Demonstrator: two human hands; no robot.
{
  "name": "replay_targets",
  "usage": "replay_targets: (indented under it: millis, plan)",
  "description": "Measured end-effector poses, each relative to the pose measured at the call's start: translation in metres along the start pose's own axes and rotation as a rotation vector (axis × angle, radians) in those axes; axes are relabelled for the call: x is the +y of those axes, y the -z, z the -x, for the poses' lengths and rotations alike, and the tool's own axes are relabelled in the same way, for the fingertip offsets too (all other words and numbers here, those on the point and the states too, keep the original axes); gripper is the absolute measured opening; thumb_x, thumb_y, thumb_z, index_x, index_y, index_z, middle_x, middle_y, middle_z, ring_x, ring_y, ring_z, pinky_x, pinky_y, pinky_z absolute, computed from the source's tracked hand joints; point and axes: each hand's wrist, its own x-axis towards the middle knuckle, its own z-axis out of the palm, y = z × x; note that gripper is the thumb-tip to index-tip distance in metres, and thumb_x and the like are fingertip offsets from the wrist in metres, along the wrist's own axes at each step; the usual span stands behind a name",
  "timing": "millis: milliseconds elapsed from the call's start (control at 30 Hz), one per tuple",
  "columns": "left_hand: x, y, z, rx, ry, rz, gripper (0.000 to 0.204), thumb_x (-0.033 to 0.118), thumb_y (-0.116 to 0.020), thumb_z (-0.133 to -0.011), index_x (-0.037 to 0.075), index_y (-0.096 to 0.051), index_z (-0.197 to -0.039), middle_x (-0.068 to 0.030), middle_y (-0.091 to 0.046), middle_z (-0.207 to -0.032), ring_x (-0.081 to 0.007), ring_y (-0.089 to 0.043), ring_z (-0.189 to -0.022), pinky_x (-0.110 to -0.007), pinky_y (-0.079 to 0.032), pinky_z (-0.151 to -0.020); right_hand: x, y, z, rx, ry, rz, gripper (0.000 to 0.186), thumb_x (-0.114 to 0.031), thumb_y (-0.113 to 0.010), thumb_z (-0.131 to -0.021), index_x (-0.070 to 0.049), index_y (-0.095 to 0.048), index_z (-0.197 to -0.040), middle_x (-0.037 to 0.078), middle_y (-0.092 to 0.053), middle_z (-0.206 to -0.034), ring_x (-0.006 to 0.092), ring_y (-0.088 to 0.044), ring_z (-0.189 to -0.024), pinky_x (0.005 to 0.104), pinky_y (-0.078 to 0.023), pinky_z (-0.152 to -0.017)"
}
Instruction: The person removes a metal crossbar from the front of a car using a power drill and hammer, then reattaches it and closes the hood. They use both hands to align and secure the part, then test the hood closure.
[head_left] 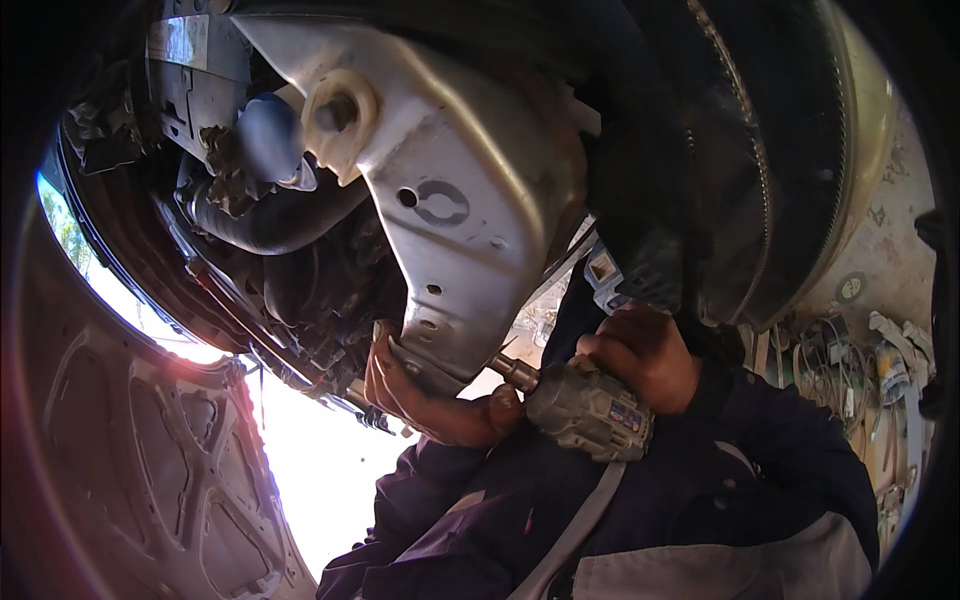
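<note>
My right hand (645, 355) is closed round the grip of a dark impact wrench (590, 410). A metal socket (515, 372) on the wrench's nose points left, close to the lower end of a silver stamped-metal car bracket (455, 190). Whether the socket sits on a fastener is hidden. My left hand (430, 400) cups that lower end, fingers up its left side and thumb by the socket. Several holes run down the bracket. Near its top is a pale round bushing (340, 115) with a dark bolt head in the middle.
Dark hoses (275, 220) and engine parts crowd the upper left, beside a blurred blue-grey round part (270, 137). A ribbed car hood panel (150, 450) stands lower left. A big black curved thing (770, 130) fills the upper right. Cables (830, 370) hang at the right.
</note>
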Motion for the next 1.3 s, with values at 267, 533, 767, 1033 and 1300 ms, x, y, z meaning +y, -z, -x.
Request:
replay_targets:
  millis: [267, 533, 767, 1033, 1300]
  plan:
    - [-0.005, -0.002, 0.005, 0.008, 0.021, 0.063, 0.136, 0.096, -0.058, -0.090, -0.014, -0.036, -0.167, -0.0338, -0.052, -0.159, -0.0446, -0.053, -0.148, -0.057, -0.042, -0.125, 0.003, -0.002, 0.001, 0.017, 0.017, 0.013, 0.042, -0.018, -0.075, -0.089, -0.014, -0.073, -0.130, 0.004, -0.071, -0.101, 0.0268, -0.066, -0.086, 0.0391, -0.055, -0.077]
    - [-0.002, -0.011, 0.005, 0.104, -0.017, 0.101, 0.137, 0.095, -0.063, -0.088, -0.013, -0.036, -0.168, -0.0311, -0.051, -0.160, -0.0420, -0.055, -0.146, -0.054, -0.044, -0.124, 0.002, 0.003, 0.002, -0.006, 0.005, 0.066, 0.040, -0.017, -0.076, -0.088, -0.013, -0.073, -0.127, 0.003, -0.070, -0.102, 0.0268, -0.065, -0.085, 0.0398, -0.054, -0.075]
    - [0.012, -0.018, -0.001, 0.220, 0.072, 0.067, 0.125, 0.094, -0.054, -0.094, -0.012, -0.051, -0.160, -0.0353, -0.067, -0.144, -0.0457, -0.062, -0.132, -0.057, -0.051, -0.108, 0.005, 0.004, -0.001, 0.015, 0.043, 0.049, 0.038, -0.017, -0.076, -0.087, -0.013, -0.073, -0.125, 0.004, -0.069, -0.099, 0.0285, -0.066, -0.087, 0.0412, -0.054, -0.075]
    - [0.015, -0.021, -0.005, 0.252, 0.082, 0.094, 0.123, 0.092, -0.056, -0.094, -0.011, -0.052, -0.160, -0.0336, -0.068, -0.143, -0.0445, -0.063, -0.129, -0.056, -0.051, -0.108, 0.003, 0.007, -0.006, 0.045, 0.063, 0.063, 0.036, -0.017, -0.076, -0.088, -0.011, -0.072, -0.123, 0.005, -0.068, -0.095, 0.0278, -0.067, -0.085, 0.0411, -0.054, -0.076]
    - [0.014, -0.024, 0.000, 0.273, 0.085, 0.094, 0.123, 0.092, -0.058, -0.093, -0.011, -0.053, -0.160, -0.0328, -0.068, -0.141, -0.0438, -0.063, -0.128, -0.055, -0.050, -0.108, 0.004, 0.008, -0.008, 0.050, 0.092, 0.072, 0.035, -0.017, -0.077, -0.087, -0.009, -0.071, -0.121, 0.006, -0.067, -0.094, 0.0270, -0.069, -0.083, 0.0412, -0.054, -0.075]
